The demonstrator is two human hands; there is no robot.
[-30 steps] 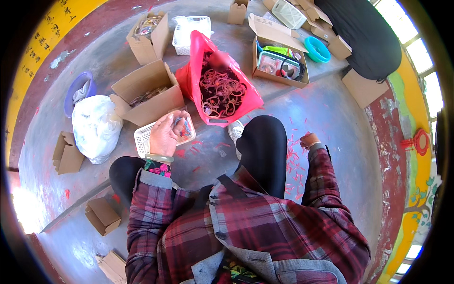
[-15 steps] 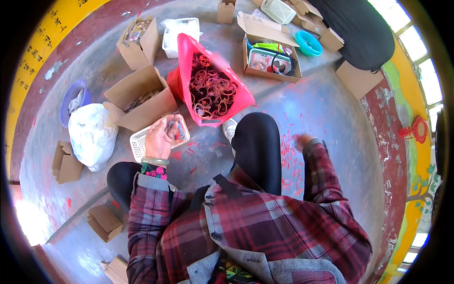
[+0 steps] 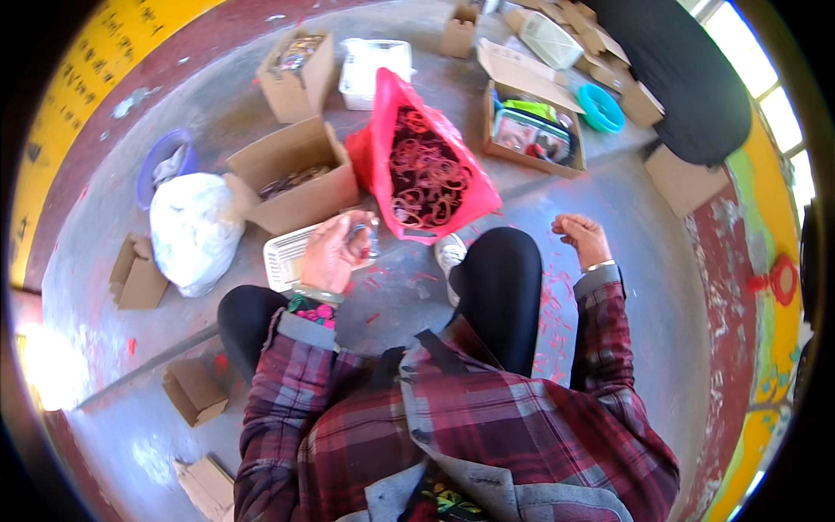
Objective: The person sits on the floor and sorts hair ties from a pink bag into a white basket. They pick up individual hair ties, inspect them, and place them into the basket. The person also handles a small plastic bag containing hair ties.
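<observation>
My left hand (image 3: 330, 254) is above a white plastic basket (image 3: 283, 258), its fingers curled together. Anything between those fingertips is too small to make out. Partly hidden behind the fingers is a small clear container (image 3: 374, 237) at the basket's right side. My right hand (image 3: 584, 239) hovers over the floor to the right of my knee, fingers closed in a pinch whose contents I cannot see. Just beyond and between my hands, a pink-red bag (image 3: 465, 191) stands open with many thin looped bands (image 3: 426, 178) inside.
Red scraps (image 3: 550, 317) litter the floor below my right hand. A cardboard box (image 3: 317, 196) stands behind the basket, with a stuffed white plastic bag (image 3: 196, 239) to its left. Farther right are an open carton (image 3: 531, 161) of supplies and a teal basin (image 3: 600, 109).
My right hand has risen away from the scattered red scraps and moved farther forward, fingers now pinched. The left hand stays by the basket, turned slightly. The whole view has shifted.
</observation>
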